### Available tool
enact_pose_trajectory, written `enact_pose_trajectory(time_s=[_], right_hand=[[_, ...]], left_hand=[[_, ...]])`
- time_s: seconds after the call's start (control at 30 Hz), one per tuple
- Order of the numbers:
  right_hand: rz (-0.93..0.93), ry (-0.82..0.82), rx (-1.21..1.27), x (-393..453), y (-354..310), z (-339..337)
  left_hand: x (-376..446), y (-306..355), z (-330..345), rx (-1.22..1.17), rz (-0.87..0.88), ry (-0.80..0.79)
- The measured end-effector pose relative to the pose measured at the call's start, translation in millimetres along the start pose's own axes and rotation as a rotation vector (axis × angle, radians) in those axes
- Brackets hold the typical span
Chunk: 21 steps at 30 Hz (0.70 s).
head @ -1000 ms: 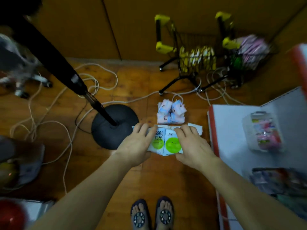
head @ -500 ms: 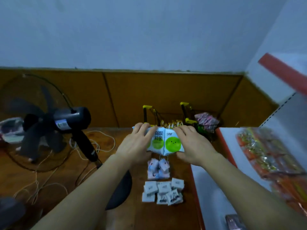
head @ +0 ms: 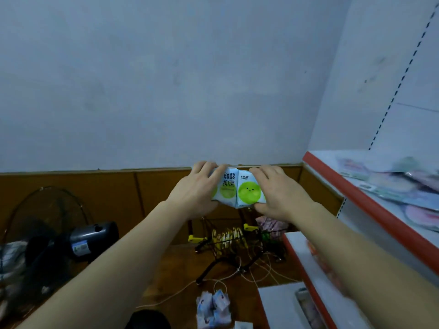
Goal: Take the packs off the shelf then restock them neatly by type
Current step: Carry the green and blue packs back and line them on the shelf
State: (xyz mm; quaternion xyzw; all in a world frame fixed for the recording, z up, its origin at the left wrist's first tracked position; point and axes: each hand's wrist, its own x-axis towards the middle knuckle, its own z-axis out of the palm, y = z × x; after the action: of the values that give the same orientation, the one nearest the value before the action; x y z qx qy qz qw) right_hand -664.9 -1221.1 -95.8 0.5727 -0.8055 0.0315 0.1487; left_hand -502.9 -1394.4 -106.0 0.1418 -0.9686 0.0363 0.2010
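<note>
Wall: pale, filling the upper frame from 9 to 1 o'clock, brown panelling along its foot

Shelf unit: white boards with red front edges, at 3 to 5 o'clock; blurred flat packets lay on the upper board

Floor: brown wood, at 6 to 7 o'clock, crossed by pale cords

Fan: dark, tilted, at 8 o'clock, wire guard behind it

Wire basket: black with yellow grips, at 6 o'clock beneath the hands, yellow-wrapped items inside

Packs with green circles: white, printed in dark characters, pressed side by side at centre frame, raised in front of the panelling, just left of the upper shelf edge

Left hand: at centre, just toward 9 o'clock; fingers together, curled over the top left of the packs, clamped on them

Right hand: at centre, just toward 3 o'clock; fingers curled over the top right, thumb under the lower edge, clamped on the same packs

Small pale-blue packs: heaped on the floor at 6 o'clock, near the lowest board
</note>
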Motion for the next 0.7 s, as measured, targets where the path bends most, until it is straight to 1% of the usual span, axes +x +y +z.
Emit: enact_pose_trajectory(time_s=[0.23,0.4,0.53,0.7], right_hand=[[0.148,0.056,-0.074,-20.5,11.0,-64.0],[0.336,0.108,-0.082,-55.2,5.6,-106.3],[0.469,0.105,-0.123,-103.3,3.3,-123.9],[0.635,0.081,-0.184,-179.9,0.7,-153.2]], left_hand=[[39.8,12.1,-38.7,-0.062,0.154,0.099],[55.7,38.9,-57.7,-0.119,0.305,0.146],[59.4,76.7,-64.5,-0.188,0.431,0.163],[45.8,146.3,-79.0,-0.256,0.603,0.169]])
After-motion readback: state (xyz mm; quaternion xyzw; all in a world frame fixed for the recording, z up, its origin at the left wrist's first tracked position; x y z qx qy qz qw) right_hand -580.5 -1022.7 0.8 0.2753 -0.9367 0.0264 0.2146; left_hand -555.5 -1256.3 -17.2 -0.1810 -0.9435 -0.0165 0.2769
